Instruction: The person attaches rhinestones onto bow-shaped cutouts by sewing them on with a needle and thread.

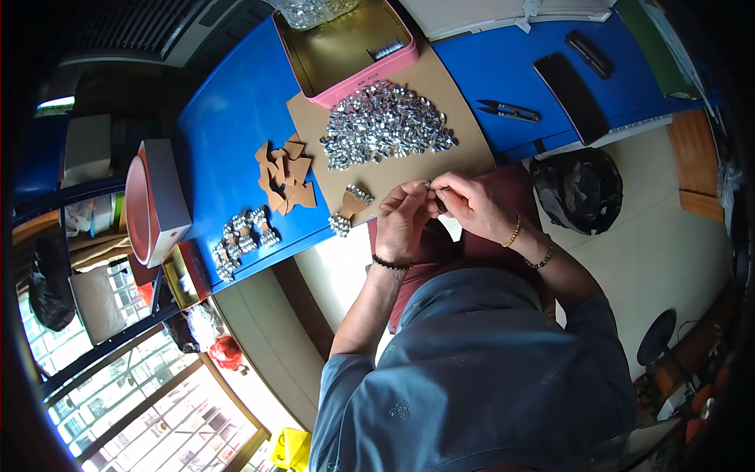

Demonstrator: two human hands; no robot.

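Observation:
My left hand [399, 220] and my right hand [476, 206] meet at the near edge of the brown cardboard sheet [314, 130]. Their fingertips pinch a small silver piece [429, 186], mostly covered by the fingers. Just left of them lies a brown card [353, 206], narrow in the middle, with silver pieces along both ends. Beyond my hands, a heap of small shiny silver pieces [385, 126] spreads over the sheet. Bare brown cards [287, 175] are piled to the left. Several cards edged with silver pieces [244, 238] sit near the blue table's front edge.
A pink tin [358, 77] with a gold inside stands behind the heap. Thread snips [510, 111], a black phone [572, 96] and a dark narrow object [589, 54] lie at the right on the blue table [228, 141]. A black bag-lined bin [578, 189] is below right.

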